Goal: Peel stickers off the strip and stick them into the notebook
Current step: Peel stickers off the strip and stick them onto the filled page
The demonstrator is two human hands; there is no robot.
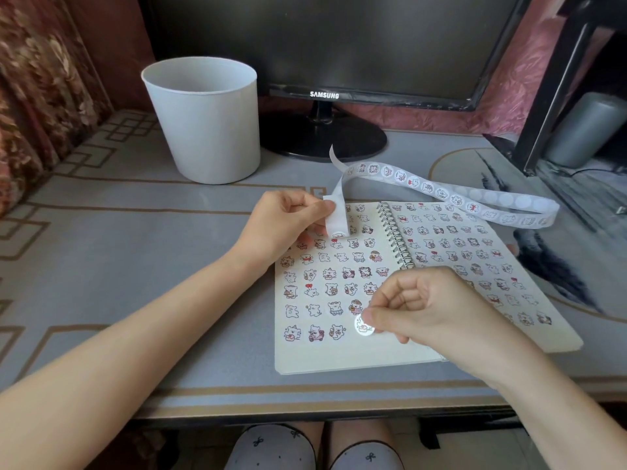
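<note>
The notebook (339,357) is showing matt cream paper pages, and its spiral (393,232) is looking like shiny metal wire. At 1 o'clock the strip (502,201) is looking like smooth, slightly glossy paper. The sticker (363,325) is shining glossy. At 11 o'clock the bin (207,130) is looking like matt white plastic. The tabletop (135,239) is showing a smooth, faintly shining cover.

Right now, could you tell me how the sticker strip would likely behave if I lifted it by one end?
Probably floppy: the strip arcs and loops back on itself from the left hand. Likely very light, since it holds that raised curl unsupported. It may twist or snag, as its far part crosses the notebook's top edge.
</note>
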